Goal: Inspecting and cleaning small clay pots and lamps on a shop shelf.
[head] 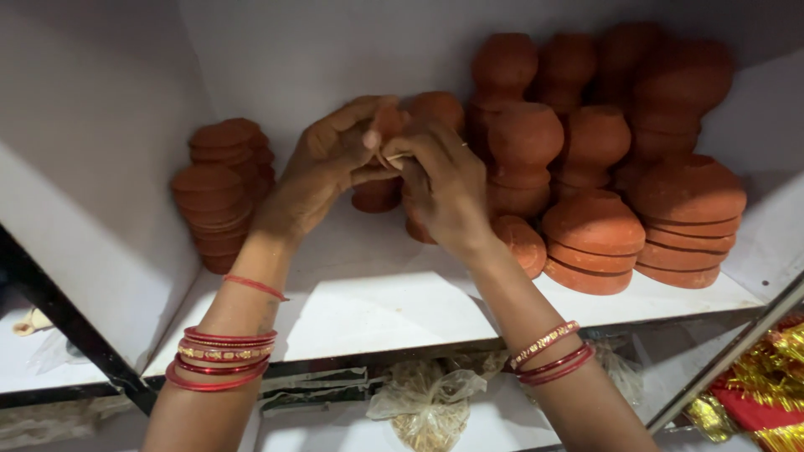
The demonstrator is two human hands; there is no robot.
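White shelf with stacked terracotta clay pots and lids. I see both hands meeting above it: left hand and right hand pinch, seemingly, a thin pale string, lying crosswise between them, equally near each.

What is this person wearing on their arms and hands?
Both forearms are bare, with no sleeves in view. The left wrist carries a stack of red bangles, one with a gold pattern, and a thin red thread tied higher up. The right wrist has a gold-patterned bangle and plain red bangles. The left hand and right hand wear no gloves; any rings are not visible.
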